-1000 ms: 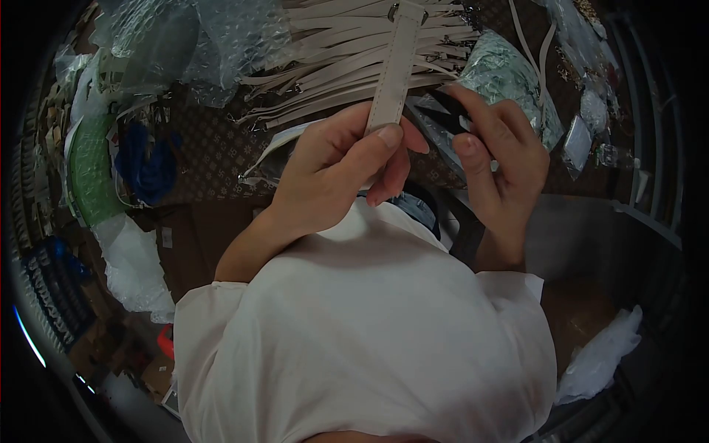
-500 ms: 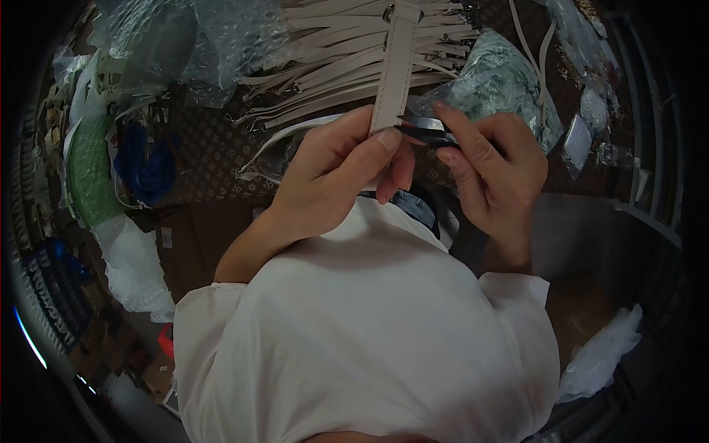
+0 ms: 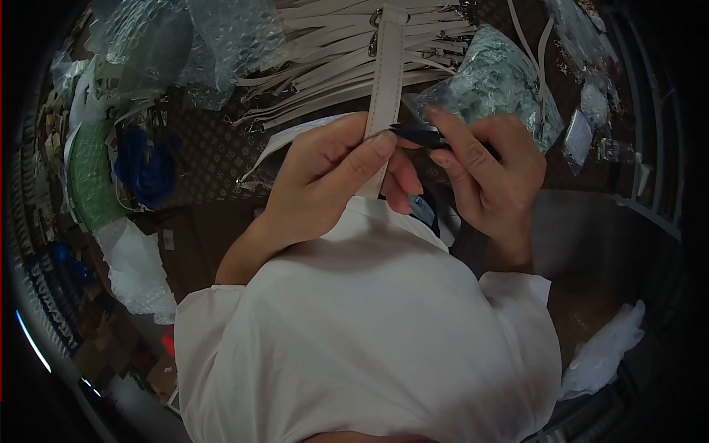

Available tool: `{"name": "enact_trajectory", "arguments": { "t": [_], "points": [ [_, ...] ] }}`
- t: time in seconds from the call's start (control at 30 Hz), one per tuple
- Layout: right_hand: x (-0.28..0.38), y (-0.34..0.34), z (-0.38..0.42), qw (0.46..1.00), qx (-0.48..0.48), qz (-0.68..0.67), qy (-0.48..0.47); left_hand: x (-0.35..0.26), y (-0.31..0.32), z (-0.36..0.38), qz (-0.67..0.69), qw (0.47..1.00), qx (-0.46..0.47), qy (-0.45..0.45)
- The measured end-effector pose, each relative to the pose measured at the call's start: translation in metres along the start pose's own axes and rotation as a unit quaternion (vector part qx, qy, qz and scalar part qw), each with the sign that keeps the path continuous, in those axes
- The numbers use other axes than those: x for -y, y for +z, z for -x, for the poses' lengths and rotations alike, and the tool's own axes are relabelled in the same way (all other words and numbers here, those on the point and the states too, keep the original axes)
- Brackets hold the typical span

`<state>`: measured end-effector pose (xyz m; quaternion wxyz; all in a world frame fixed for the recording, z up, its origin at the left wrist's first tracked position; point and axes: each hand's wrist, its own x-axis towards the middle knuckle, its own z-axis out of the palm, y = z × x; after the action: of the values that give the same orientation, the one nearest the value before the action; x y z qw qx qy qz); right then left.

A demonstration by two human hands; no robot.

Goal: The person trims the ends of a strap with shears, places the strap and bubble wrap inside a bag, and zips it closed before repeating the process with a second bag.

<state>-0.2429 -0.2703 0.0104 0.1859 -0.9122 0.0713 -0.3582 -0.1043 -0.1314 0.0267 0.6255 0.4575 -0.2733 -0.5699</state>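
My left hand (image 3: 317,170) is closed on a cream stitched strap (image 3: 388,70), thumb on top and fingers beneath. The strap runs away from me to a metal buckle (image 3: 374,28) at its far end. Below the hand, its near part hangs toward my shirt. In my right hand (image 3: 495,166) is a pair of dark thread snips (image 3: 419,135), gripped between thumb and fingers. The blade tips point left, right at the strap's edge beside my left thumb.
Many cream straps with metal clips (image 3: 317,88) lie across the patterned table cover (image 3: 210,159). A clear bag of pale green pieces (image 3: 495,81) lies to their right. Bubble wrap (image 3: 236,37) and a blue bundle (image 3: 144,166) are on the left.
The strap has slid toward me through my left hand, so more hangs below it. The snips' blades, apart before, now look closer together and sit slightly further left.
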Motion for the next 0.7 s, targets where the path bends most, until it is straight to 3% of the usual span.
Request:
{"name": "enact_trajectory", "arguments": {
  "t": [0.7],
  "points": [
    [-0.0015, 0.0001, 0.0017, 1.000, -0.006, -0.019, 0.006, -0.0034, -0.0001, -0.0001, 0.001, 1.000, 0.012, -0.002]
  ]
}}
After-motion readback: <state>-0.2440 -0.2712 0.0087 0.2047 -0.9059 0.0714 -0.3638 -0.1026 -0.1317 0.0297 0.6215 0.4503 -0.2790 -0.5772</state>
